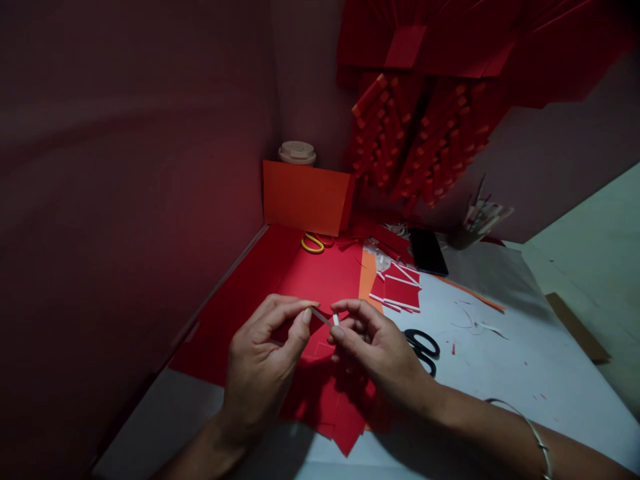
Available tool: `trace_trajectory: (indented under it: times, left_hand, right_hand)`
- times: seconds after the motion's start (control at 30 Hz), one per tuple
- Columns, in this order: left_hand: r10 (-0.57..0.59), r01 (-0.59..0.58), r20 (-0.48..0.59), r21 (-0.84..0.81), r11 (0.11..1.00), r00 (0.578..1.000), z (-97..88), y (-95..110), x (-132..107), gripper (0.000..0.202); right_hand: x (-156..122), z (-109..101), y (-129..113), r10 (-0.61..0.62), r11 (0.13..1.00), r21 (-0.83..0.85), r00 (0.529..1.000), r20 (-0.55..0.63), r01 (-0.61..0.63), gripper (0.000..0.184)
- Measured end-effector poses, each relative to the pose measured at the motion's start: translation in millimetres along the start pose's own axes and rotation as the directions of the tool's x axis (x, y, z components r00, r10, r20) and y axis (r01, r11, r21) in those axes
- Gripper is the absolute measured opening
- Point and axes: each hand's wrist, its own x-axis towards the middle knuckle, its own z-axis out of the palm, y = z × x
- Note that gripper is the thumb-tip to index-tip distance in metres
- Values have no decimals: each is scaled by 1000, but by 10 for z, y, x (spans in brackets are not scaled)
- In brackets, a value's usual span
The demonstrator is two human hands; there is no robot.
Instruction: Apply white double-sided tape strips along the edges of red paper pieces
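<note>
A thin, pale narrow strip [321, 317] is stretched between my two hands. My left hand [265, 353] pinches one end of it between thumb and fingertips. The other end is in the fingers of my right hand [375, 343], where a small white end [336, 320] shows between thumb and forefinger. Cut red paper pieces [345, 427] lie on the table beneath my hands. Black-handled scissors [425, 343] rest just right of my right hand, their blades hidden by it.
Red paper sheets [240, 300] cover the table's left side. Red cards with white strips [403, 290], a phone [429, 252] and a pen cup [467, 233] stand right. Yellow-handled scissors [313, 244] lie by an orange folded card [305, 197]. Red paper firecracker decorations [440, 147] hang behind.
</note>
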Motion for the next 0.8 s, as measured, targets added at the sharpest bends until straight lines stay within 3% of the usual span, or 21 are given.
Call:
trace_trajectory:
  times: [0.23,0.53,0.67,0.8]
  left_hand:
    - [29,-29,-19,10,1000,999,-19,0,-17,12]
    - [204,-196,-22,202,960,979,-16,5,-78,22]
    - [206,-197,-30,189,962,978,-24,15,-88,21]
    - [110,-109,-25,52,993,994,-23,8,-64,17]
  right_hand:
    - [7,-29,47,-63,995,-76,998,-5,63,29]
    - [-22,-34,22,-119,968,-222,993,-7,115,28]
    - [-29,-40,19,-101,967,-235,995,1,99,29]
    - [-27,-39,23,-114,961,-255,993,-15,107,29]
